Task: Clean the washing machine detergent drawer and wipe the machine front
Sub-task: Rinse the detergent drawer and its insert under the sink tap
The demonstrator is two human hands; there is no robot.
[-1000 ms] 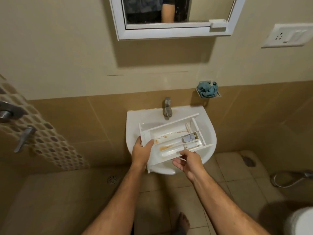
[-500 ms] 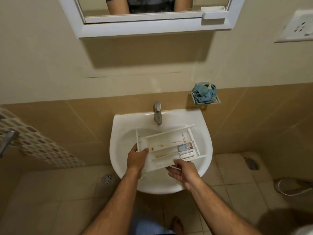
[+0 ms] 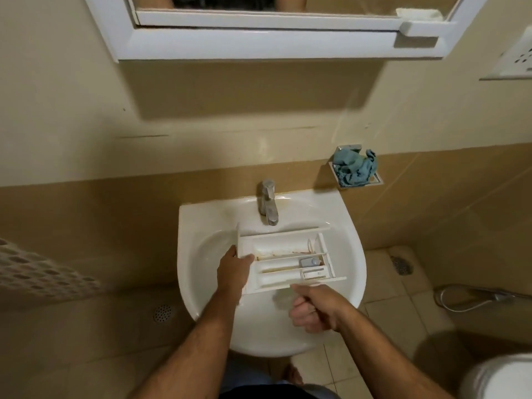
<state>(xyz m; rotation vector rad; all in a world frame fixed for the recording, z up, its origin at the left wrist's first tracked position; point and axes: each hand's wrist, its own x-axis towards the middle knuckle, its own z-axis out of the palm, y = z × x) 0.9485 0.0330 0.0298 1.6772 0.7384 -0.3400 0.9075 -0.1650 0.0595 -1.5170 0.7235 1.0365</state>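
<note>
The detergent drawer [image 3: 283, 262] was held over the sink [image 3: 190, 254] basin, below the tap [image 3: 268, 203]. The left hand [image 3: 233, 272] gripped the drawer's left end. The right hand [image 3: 312, 309] sat just below the drawer's near edge, fingers curled; whether it held anything could not be determined. Rinsing probably came next: position the brown-stained compartments under the spout, keeping the drawer level and firmly supported.

Single head-mounted wide-angle view, looking forward and steeply down from close above the sink [image 3: 201, 214], which faces the wall beneath the mirror frame [image 3: 259, 44].
</note>
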